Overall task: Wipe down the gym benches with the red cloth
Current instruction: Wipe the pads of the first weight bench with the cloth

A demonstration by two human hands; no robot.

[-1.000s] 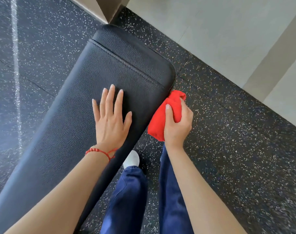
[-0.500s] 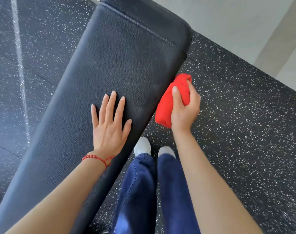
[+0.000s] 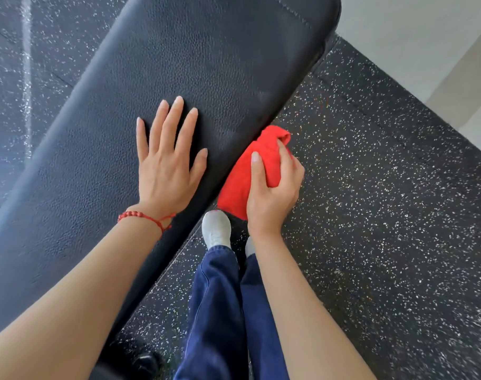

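Observation:
A black padded gym bench (image 3: pixel 212 64) runs diagonally from lower left to upper right. My left hand (image 3: pixel 168 160) lies flat on its top, fingers spread, holding nothing; a red bead bracelet circles that wrist. My right hand (image 3: pixel 272 193) grips a bunched red cloth (image 3: pixel 250 165) and presses it against the bench's right side edge. Part of the cloth is hidden under my fingers.
Black speckled rubber floor (image 3: pixel 371 215) surrounds the bench. My legs in blue trousers (image 3: pixel 228 311) and light shoes stand right beside the bench edge. A pale tiled floor (image 3: pixel 425 37) begins at the upper right. A dark bench foot (image 3: pixel 143 360) shows at the bottom.
My right hand has slid the cloth along the bench's side edge toward me, away from the rounded end. The view has moved closer to the bench; my left hand stays flat on top.

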